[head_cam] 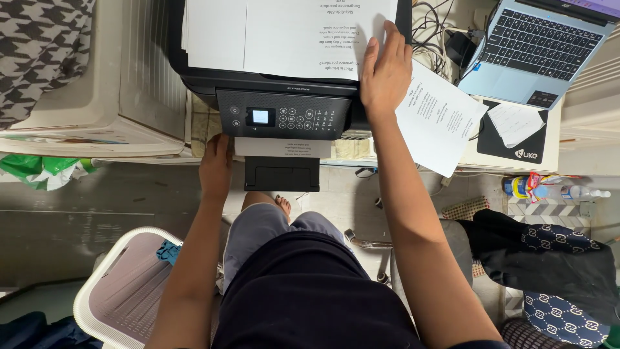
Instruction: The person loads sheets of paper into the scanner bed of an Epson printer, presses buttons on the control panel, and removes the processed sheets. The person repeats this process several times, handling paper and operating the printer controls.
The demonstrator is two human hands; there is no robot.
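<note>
A black printer (pixel 284 97) stands in front of me with a small lit screen and a button panel. White printed sheets (pixel 284 32) lie on its top. My right hand (pixel 385 71) rests flat on the right edge of those sheets, fingers spread. A printed sheet (pixel 284 148) sticks out of the output slot over the black tray (pixel 281 174). My left hand (pixel 216 167) is at the left end of that sheet, touching the printer's lower left corner; whether it pinches the paper I cannot tell.
Another printed page (pixel 439 119) lies right of the printer, beside an open laptop (pixel 536 48) and a black mouse pad (pixel 516 139). A white plastic basket (pixel 123 291) stands at lower left. Dark patterned bags (pixel 555 258) and bottles (pixel 549 189) lie on the floor at right.
</note>
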